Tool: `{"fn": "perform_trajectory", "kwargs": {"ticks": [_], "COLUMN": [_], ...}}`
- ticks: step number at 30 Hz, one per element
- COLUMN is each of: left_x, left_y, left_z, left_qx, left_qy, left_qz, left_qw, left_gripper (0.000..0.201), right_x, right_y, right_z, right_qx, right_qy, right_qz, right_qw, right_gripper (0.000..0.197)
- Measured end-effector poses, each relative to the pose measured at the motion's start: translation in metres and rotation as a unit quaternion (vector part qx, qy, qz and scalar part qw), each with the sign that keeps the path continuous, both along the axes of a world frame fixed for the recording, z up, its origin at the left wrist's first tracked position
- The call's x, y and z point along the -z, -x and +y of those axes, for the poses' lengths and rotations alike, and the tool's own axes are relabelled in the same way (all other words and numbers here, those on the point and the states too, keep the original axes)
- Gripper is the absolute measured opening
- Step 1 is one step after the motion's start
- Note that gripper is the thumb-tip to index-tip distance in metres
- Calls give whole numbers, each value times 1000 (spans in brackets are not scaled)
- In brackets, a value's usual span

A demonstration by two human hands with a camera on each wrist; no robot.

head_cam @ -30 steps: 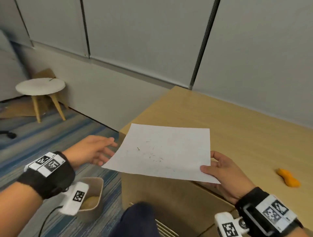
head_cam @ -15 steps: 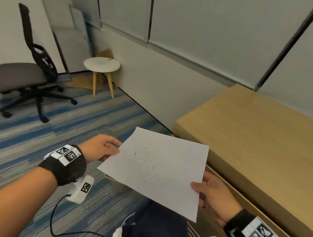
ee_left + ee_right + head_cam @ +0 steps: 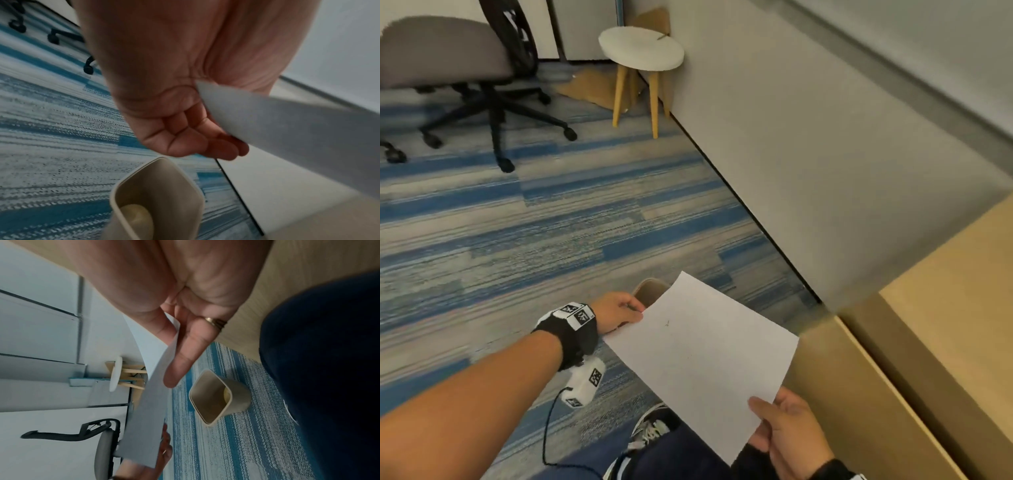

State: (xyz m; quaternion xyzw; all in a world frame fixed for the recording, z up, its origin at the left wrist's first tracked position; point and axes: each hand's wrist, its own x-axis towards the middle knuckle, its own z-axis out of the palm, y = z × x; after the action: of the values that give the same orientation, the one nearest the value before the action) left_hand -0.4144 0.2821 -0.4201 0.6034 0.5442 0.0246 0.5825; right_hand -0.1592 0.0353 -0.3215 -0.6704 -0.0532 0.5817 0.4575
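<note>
A white sheet of paper with a few small dark specks hangs in the air over the carpet, held by both hands. My left hand pinches its left corner, fingers curled under the edge. My right hand pinches the near right corner between thumb and fingers. A beige bin stands on the floor under the sheet's far edge, mostly hidden in the head view. The left wrist view shows the bin just below my left hand, with a pale round lump inside.
A wooden desk stands at the right, its side panel beside my right hand. A grey wall runs behind it. On the striped blue carpet stand a white round stool and a grey office chair. My shoe and dark trouser leg are below the paper.
The sheet has moved left off the desk and out over the floor and the bin. My left hand, open a second ago, now pinches the sheet's left corner. The view has swung left and down.
</note>
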Motion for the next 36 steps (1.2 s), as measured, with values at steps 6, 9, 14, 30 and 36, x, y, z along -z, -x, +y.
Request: {"fn": "perform_trajectory", "kwargs": {"ticks": [6, 9, 14, 30, 36], "left_x": [84, 116, 111, 109, 117], "left_y": [-12, -13, -38, -66, -65], "left_z": [34, 47, 29, -49, -40], "left_qx": [35, 60, 250, 308, 287], "left_qy": [-50, -31, -141, -71, -42], "left_qz": [72, 97, 142, -58, 38], "left_qw": [996, 993, 947, 947, 956], "left_gripper": [7, 4, 76, 71, 121], "right_x": [63, 86, 118, 137, 137], "right_y": [16, 23, 29, 38, 42], "right_z": [47, 69, 99, 122, 133], "right_qx": [11, 34, 30, -8, -46], "right_qy": [53, 87, 114, 100, 96], "right_qz": [0, -20, -44, -73, -101], "right_qw": [999, 995, 992, 992, 989], "right_gripper": [19, 22, 26, 25, 27]}}
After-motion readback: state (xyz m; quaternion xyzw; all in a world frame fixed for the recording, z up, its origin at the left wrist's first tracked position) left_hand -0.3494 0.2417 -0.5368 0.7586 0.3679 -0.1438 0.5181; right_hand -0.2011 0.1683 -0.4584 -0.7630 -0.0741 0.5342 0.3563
